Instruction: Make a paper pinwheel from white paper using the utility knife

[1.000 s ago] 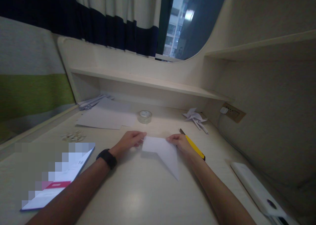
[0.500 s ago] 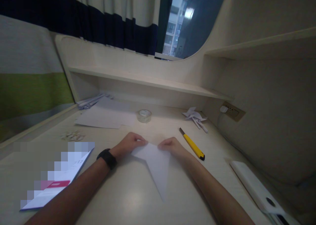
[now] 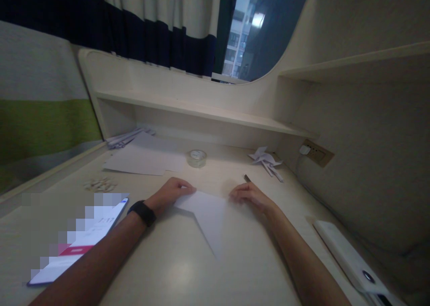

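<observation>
- The tablet [image 3: 112,223] is lying off to the left, beside the left forearm, presumably so its lit screen is staying out of the hands' way.
- The folded paper [image 3: 205,212] is sitting mid-desk between both hands, its long point facing the person, probably for easy handling.
- It is looking plain white, crisp-edged and bent like a boomerang, a shorter arm spreading left; its finer creases are too faint to make out.
- The left hand [image 3: 174,191] is pinching the paper's upper left corner, thumb and fingers closed, seemingly keeping it from sliding.
- The right hand [image 3: 251,197] is hovering just beside the right edge, fingers loosely curled and partly apart, gripping nothing I can see.
- A dark blade tip [image 3: 247,178] is poking out beyond that hand.
- Farther back, the tape roll [image 3: 196,159] is resting near the paper sheets [image 3: 143,156], perhaps parked there to leave working room.
</observation>
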`<act>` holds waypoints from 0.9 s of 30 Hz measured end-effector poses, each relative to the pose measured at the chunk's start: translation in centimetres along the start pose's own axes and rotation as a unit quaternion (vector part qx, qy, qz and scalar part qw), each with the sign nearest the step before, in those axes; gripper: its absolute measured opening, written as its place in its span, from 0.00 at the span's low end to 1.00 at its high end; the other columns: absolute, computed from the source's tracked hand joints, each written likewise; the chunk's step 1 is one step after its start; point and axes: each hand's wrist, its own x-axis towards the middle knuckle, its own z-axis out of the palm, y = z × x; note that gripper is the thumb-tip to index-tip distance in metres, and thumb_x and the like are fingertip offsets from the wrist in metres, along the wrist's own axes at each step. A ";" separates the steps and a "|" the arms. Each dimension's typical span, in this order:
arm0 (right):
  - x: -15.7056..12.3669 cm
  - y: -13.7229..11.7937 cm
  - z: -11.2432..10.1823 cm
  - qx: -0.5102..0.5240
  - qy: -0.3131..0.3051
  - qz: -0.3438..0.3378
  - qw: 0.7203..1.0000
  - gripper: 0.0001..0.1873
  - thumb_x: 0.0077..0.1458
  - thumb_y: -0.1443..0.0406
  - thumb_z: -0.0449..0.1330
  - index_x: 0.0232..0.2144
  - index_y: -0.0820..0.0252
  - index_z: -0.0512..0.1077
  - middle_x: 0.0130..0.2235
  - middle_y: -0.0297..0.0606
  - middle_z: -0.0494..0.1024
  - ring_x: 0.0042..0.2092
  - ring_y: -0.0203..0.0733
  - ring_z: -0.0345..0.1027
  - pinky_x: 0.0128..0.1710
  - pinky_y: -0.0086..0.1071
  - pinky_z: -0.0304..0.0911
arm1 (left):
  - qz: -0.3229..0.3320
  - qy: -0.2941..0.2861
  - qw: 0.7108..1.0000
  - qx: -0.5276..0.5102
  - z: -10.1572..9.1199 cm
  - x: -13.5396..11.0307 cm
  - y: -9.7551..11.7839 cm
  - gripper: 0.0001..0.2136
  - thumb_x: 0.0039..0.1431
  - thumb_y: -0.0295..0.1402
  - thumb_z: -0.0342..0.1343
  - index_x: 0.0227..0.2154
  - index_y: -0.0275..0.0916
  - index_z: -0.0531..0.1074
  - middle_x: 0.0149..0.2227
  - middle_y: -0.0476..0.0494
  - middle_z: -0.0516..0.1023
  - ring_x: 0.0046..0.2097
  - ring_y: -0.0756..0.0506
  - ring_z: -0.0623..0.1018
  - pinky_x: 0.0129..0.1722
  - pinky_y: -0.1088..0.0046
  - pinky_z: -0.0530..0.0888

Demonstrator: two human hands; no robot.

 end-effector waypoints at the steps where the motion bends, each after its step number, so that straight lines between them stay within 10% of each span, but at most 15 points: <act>1: 0.2 0.1 0.5 0.017 0.021 -0.008 1.000 0.18 0.45 0.58 0.65 0.34 0.67 0.77 0.33 0.45 0.79 0.27 0.34 0.69 0.25 0.25 0.60 | 0.000 0.001 1.000 0.000 0.1 0.0 0.0 0.16 0.50 0.43 0.59 0.26 0.32 0.79 0.24 0.43 0.77 0.26 0.47 0.71 0.26 0.73 0.63; 9: 1.7 1.1 5.3 -0.009 0.056 -0.012 0.998 0.18 0.38 0.54 0.69 0.22 0.65 0.74 0.21 0.34 0.73 0.21 0.32 0.63 0.20 0.26 0.59 | 0.007 0.021 0.999 0.028 0.6 0.1 0.1 0.16 0.48 0.44 0.60 0.27 0.33 0.80 0.27 0.40 0.79 0.29 0.44 0.73 0.27 0.72 0.64; 27: 1.5 1.0 5.0 0.036 0.027 0.003 0.999 0.27 0.27 0.58 0.74 0.31 0.67 0.75 0.27 0.38 0.78 0.26 0.38 0.70 0.25 0.29 0.65 | 0.000 0.030 0.999 -0.031 0.5 -0.1 0.4 0.15 0.47 0.41 0.63 0.30 0.31 0.80 0.25 0.42 0.78 0.26 0.47 0.72 0.25 0.73 0.64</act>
